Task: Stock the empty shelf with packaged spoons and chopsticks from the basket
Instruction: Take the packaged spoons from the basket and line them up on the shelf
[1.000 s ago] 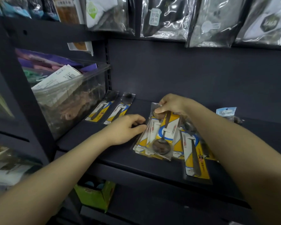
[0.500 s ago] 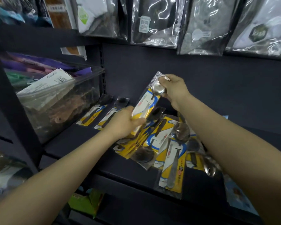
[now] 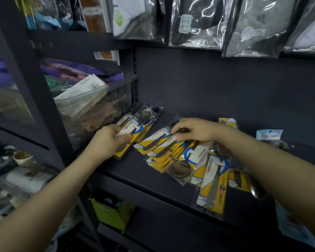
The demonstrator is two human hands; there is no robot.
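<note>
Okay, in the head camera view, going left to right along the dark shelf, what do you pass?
Clear plastic bin → left hand holding a spoon pack → right hand on the loose pile of yellow spoon packs → blue-topped packet.

Two hands are in play on the dark shelf [image 3: 127, 171], the left hand [image 3: 107, 140] and the right hand [image 3: 193, 130]. By the back left corner lie three spoon packets [image 3: 144, 119], one of them under the left hand, while the loose heap of yellow-card packets [image 3: 185, 155] in the middle overlaps too much for an exact count, at least seven. One clear plastic bin [image 3: 98, 110] stands at the left, one blue-labelled packet [image 3: 268, 135] lies at the far right, and one green box [image 3: 111, 213] sits below.
</note>
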